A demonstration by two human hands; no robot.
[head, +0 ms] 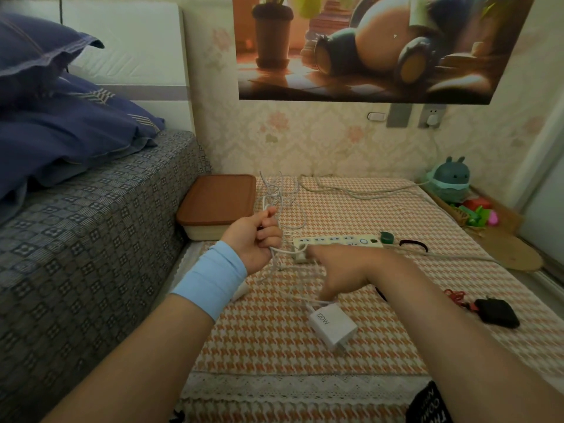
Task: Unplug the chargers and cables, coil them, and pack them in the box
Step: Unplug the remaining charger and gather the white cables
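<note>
The left hand (259,236) has its fingers curled round a loose bunch of thin white cable (276,190), whose loops stand up above the fist and trail down to the table (274,346). The right hand (338,270) reaches out with fingers straight toward the near end of the power strip (338,241) in the middle of the table, holding nothing that shows; it is blurred.

The cable looks light, limp and springy, so its loops will likely slip apart unless pinched where they cross. The white charger (332,325), lying near the front edge, looks small, rigid and smooth, best taken by its flat sides. A black charger (499,312) with a red cable (454,296) lies at the right edge.

The box (204,232) sits at the far left corner with its brown lid (218,199) on, so its contents are hidden.
</note>
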